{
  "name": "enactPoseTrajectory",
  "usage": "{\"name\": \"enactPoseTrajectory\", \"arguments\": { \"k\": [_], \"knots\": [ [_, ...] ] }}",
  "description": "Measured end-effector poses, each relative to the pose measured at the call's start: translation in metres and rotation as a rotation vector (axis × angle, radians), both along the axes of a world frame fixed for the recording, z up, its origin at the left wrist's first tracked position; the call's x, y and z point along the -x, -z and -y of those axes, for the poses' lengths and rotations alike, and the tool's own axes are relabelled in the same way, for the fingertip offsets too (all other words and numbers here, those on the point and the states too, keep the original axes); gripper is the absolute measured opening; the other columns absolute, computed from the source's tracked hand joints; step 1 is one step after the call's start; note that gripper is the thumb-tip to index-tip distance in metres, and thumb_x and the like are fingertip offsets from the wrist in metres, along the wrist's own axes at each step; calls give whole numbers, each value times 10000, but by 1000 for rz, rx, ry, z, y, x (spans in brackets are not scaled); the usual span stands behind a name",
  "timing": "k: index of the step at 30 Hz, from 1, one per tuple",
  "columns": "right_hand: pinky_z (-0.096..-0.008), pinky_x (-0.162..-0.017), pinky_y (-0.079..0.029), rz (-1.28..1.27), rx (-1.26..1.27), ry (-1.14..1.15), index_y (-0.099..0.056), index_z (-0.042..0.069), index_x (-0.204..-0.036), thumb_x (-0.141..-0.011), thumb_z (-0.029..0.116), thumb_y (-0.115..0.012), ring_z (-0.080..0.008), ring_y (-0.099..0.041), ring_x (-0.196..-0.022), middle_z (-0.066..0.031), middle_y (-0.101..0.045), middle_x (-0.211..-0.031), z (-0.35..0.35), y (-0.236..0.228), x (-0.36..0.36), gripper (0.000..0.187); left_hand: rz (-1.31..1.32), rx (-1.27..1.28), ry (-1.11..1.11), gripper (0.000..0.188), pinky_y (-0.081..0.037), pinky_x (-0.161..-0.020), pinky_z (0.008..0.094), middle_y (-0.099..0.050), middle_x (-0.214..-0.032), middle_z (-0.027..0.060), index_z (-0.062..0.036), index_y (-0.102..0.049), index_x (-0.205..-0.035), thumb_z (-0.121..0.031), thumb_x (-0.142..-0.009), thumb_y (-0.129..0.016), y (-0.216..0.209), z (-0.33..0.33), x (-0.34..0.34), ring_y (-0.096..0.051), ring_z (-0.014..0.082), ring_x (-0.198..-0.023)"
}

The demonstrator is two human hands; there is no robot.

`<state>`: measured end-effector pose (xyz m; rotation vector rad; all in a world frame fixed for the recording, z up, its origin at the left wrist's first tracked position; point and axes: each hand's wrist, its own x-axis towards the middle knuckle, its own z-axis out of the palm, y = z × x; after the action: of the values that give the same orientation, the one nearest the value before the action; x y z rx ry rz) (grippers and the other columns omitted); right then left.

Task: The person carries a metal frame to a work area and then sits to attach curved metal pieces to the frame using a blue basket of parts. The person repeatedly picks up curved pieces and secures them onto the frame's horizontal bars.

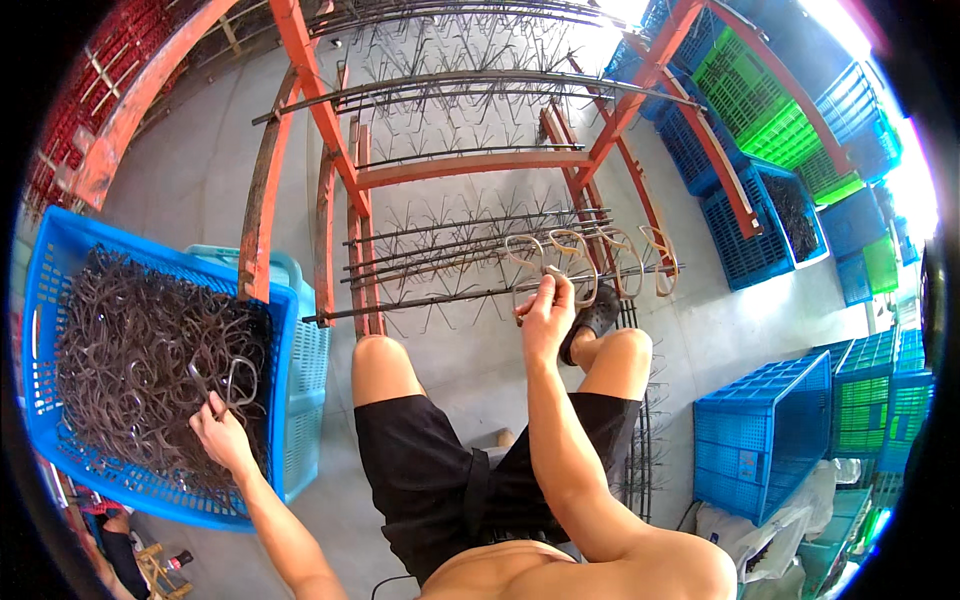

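At the left, my left hand (220, 434) reaches over a blue basket (135, 494) heaped with dark, shiny curved pieces (130, 350). Its fingers close at the end of a paler looped piece (241, 382) lying on top of the heap. My right hand (546, 318) is raised in front of a dark rod (440, 303) with thin wire hooks. Thumb and fingers pinch together at a pale looped piece (523, 250). Several similar loops (626, 262) hang along the rod's right part, beside that hand. The exact contact under my right fingers is hidden.
An orange metal rack (470, 170) stands ahead, bearing several rods with wire hooks. A pale teal basket (308, 400) sits against the blue one. Blue crates (735, 440) and green crates (755, 90) are stacked at the right. Lower left, another person (120, 550) is partly visible.
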<state>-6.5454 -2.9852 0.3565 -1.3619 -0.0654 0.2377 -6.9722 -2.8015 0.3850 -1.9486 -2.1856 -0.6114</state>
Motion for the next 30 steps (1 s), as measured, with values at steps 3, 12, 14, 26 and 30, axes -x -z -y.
{"name": "enactPoseTrajectory", "arguments": {
  "k": [3, 12, 14, 26, 30],
  "knots": [
    [-221, -360, -346, -72, -84, 67, -514, 21, -996, -945, 178, -470, -57, -393, -407, 13, -436, -588, -9, 5, -4, 170, 70, -146, 180, 376, -454, -688, 426, -609, -943, 156, -2, -575, -1069, -338, -924, -488, -2, 0, 6, -593, 326, -799],
    [-230, -333, -301, -236, -168, 76, -529, 10, -970, -941, 188, -470, -61, -370, -385, 23, -407, -530, -21, -6, -9, 189, 592, 9, 269, 303, -449, -738, 315, -590, -949, 120, 25, -523, -1139, -203, -957, -438, 17, 67, 16, -566, 200, -812],
    [-230, -336, -298, -205, -162, 70, -525, 13, -955, -942, 191, -469, -62, -372, -388, 24, -401, -522, -22, -4, -8, 187, 626, -23, 233, 289, -455, -770, 309, -588, -984, 133, 26, -509, -1158, -164, -953, -438, 22, 71, 11, -569, 206, -862],
    [-248, -344, -288, -233, -354, 128, -508, 41, -933, -943, 184, -471, -66, -343, -390, 28, -363, -531, -24, 6, 3, 148, 1121, 53, 39, 322, -452, -658, 246, -578, -974, 88, 16, -474, -1189, -12, -869, -475, 39, 48, 21, -549, 138, -788],
    [-245, -340, -296, -248, -289, 125, -504, 43, -932, -943, 179, -466, -66, -339, -382, 30, -356, -527, -25, 6, 0, 141, 1276, 242, -120, 202, -371, -509, 224, -518, -755, 16, -47, -547, -1043, -150, -873, -514, 33, 50, 15, -486, 107, -619]
  ]
}}
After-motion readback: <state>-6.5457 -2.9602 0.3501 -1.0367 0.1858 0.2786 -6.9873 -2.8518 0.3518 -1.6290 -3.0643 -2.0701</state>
